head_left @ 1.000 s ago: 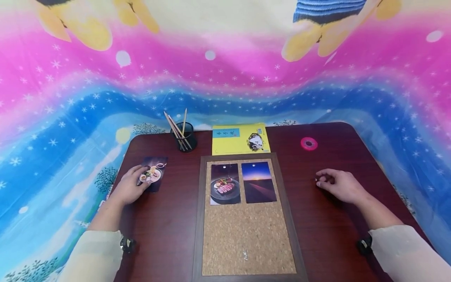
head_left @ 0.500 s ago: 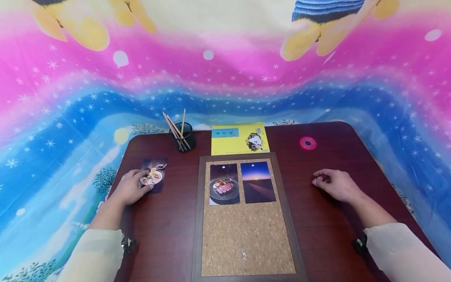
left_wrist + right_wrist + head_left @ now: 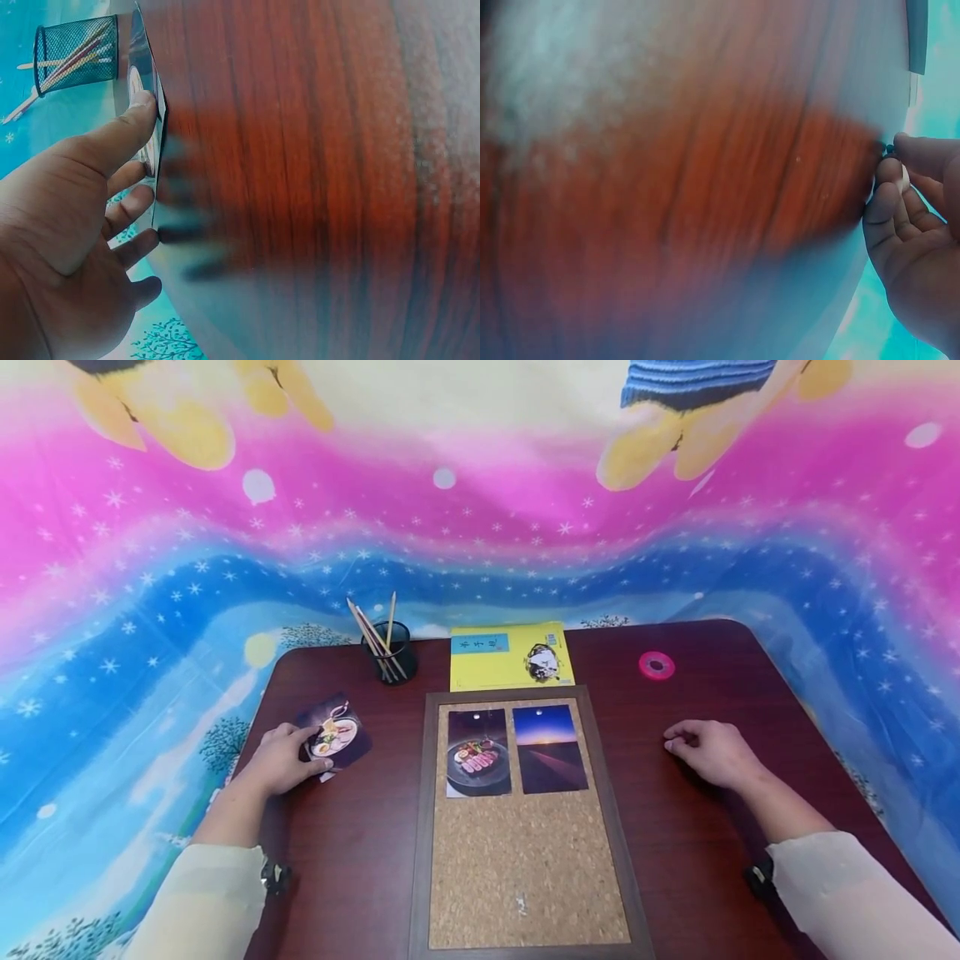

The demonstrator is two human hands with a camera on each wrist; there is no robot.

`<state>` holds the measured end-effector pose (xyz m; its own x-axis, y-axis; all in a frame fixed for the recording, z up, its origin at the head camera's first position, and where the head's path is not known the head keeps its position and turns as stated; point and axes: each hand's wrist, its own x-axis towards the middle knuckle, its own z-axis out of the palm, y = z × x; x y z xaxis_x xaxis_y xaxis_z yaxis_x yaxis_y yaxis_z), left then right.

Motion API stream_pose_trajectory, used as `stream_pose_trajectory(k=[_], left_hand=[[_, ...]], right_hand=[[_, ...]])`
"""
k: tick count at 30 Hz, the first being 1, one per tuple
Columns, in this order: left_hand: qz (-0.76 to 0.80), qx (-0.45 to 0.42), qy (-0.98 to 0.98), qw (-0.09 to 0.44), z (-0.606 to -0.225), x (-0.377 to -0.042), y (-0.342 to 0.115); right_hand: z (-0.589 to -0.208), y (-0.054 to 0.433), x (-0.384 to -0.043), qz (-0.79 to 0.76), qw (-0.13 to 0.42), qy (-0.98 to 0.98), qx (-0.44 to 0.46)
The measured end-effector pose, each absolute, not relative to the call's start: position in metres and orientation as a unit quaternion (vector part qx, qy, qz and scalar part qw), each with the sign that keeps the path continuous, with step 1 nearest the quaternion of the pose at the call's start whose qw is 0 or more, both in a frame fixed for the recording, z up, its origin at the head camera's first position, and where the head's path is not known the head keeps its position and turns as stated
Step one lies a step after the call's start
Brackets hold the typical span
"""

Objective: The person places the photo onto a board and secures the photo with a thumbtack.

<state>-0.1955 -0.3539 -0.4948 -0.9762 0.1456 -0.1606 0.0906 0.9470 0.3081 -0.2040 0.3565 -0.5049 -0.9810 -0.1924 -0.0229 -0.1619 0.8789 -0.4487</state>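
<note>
The bowl photo [image 3: 339, 735], at the head view's middle left, its long axis slanting down rightward, is pinched by the nearer left hand [image 3: 281, 764], well apart from the right hand [image 3: 716, 756] at middle right, pinching a small dark object [image 3: 889, 150].

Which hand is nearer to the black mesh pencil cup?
Left. The left hand, pinching a photo, is on the near side of the cup, left of it and apart; the right hand is farther, across the corkboard to the right.
</note>
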Motion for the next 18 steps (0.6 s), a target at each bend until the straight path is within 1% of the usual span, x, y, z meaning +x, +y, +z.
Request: stream_pose_trajectory(k=[7,18], left_hand=[[0.174,0.059,0.978,0.095,-0.4983,-0.1983,-0.3554],[0.190,0.048,0.973,0.125,-0.4987,-0.1980,-0.3554]], right_hand=[[-0.5072,0.3565,-0.2053,-0.228,0.030,0.969,-0.092],[-0.5053,0.3533,-0.2072,-0.229,0.043,0.969,-0.082]])
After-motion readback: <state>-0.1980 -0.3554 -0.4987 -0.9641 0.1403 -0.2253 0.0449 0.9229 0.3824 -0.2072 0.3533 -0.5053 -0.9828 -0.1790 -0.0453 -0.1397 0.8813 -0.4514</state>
